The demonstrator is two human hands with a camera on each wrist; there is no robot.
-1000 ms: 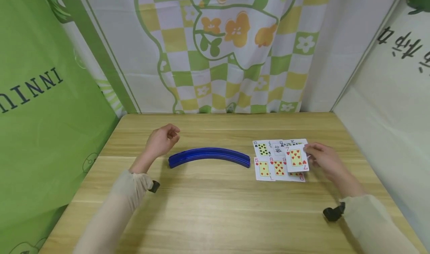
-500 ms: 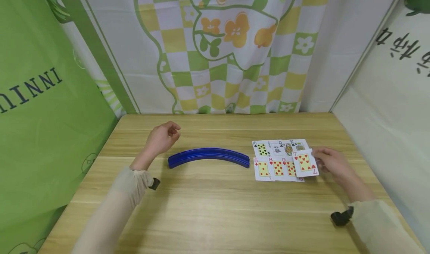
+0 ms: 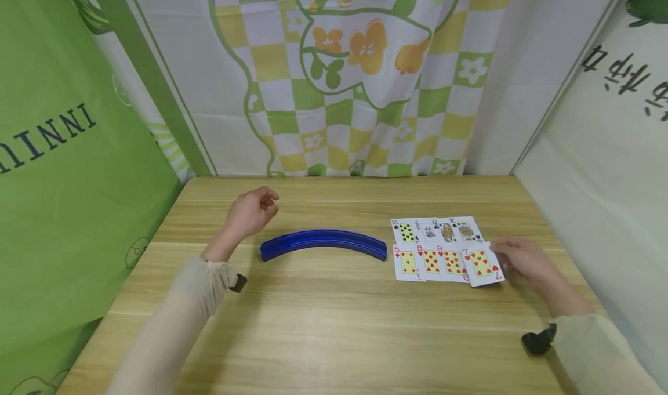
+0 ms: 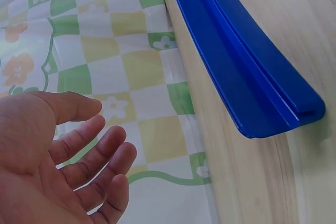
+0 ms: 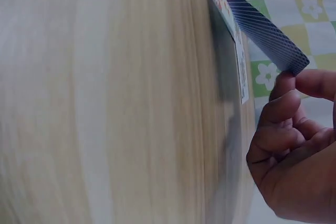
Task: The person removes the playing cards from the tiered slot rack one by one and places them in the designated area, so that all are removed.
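Observation:
My right hand (image 3: pixel 527 263) pinches the seven of hearts (image 3: pixel 483 264) by its right edge, between thumb and finger. In the right wrist view the dark patterned back of that seven of hearts (image 5: pixel 265 32) slants up from the cards below. Its left side overlaps the nine of hearts (image 3: pixel 453 263), beside the eight of hearts (image 3: pixel 431 261) and the five of diamonds (image 3: pixel 407 262). My left hand (image 3: pixel 251 212) holds nothing, its fingers loosely curled, near the left end of a curved blue card holder (image 3: pixel 323 239). In the left wrist view the holder's long groove shows.
Behind the hearts lies a row of black-suit cards with a ten (image 3: pixel 406 232), a queen (image 3: pixel 447 232) and a king (image 3: pixel 466 231). All rest on a wooden table (image 3: pixel 334 331). A checked curtain (image 3: pixel 365 122) hangs behind the far edge.
My right hand has moved right and toward me with the seven of hearts, lowering it to the right end of the front row. The king and nine are uncovered. My left hand is nearly still.

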